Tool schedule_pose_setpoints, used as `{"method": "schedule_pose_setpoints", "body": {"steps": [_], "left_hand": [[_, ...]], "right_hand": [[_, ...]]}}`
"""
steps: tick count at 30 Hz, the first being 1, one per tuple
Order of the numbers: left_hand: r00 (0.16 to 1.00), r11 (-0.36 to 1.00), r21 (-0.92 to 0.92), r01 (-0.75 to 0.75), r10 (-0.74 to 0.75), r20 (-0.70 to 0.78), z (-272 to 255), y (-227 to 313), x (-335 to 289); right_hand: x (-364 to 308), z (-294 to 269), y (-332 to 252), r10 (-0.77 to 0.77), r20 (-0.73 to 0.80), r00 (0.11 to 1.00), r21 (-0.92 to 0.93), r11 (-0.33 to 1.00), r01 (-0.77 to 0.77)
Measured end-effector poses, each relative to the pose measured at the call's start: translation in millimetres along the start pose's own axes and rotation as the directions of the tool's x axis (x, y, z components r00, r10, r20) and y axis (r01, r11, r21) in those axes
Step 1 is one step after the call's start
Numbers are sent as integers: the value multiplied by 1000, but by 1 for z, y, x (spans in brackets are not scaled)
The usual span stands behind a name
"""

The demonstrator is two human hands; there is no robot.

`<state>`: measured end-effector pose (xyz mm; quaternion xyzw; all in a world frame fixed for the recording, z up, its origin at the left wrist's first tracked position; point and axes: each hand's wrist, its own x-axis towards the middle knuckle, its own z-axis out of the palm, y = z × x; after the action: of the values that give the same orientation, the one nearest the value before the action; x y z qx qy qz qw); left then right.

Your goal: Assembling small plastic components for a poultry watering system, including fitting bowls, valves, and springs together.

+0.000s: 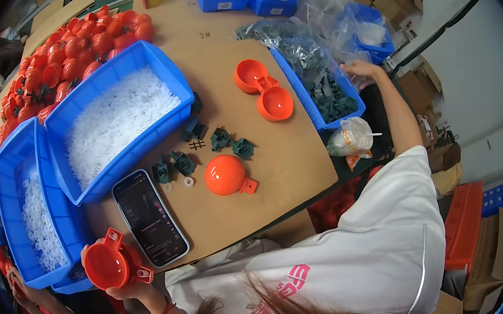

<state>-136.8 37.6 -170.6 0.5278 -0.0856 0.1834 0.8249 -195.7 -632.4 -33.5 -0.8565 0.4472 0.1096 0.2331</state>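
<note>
Near the lower left corner of the table, my left hand is wrapped around a red plastic cup-shaped part with two side tabs, its hollow facing up. Clear plugs show in the tabs. My right arm stretches out to the far right, where my right hand is at the edge of a long blue bin of dark green plastic parts. Its fingers look curled together; what they hold, if anything, is hidden. A round red part and a joined pair of red cups lie on the cardboard-covered table.
Beside my left hand lies a phone. Blue bins of small clear pieces and white rings stand left. Several dark green parts lie mid-table. Red parts are heaped behind. A lidded drink cup stands right. Another person's hand is at lower left.
</note>
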Motion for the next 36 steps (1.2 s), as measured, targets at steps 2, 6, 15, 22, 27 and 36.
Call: {"method": "schedule_pose_setpoints", "body": {"steps": [2,6,15,22,27,36], "left_hand": [[1000,999,-33,14,-13,28,0,0,0],[998,1000,-16,-9,10,61,-6,0,2],[1000,998,58,2,-4,24,9,10,-4],[1000,996,88,6,-8,19,14,11,-5],[1000,997,68,29,-30,9,6,11,-3],[994,983,176,-48,65,-92,34,17,-1]], "right_hand": [[-18,8,-3,-30,-34,999,116,993,34],[-6,-16,5,-120,-204,972,432,879,199],[-72,-16,-70,-521,-284,805,257,768,587],[-52,-8,-65,-250,436,865,-169,921,351],[-21,-54,-94,-284,196,939,-167,934,317],[115,-23,-119,115,-114,987,19,993,-114]]}}
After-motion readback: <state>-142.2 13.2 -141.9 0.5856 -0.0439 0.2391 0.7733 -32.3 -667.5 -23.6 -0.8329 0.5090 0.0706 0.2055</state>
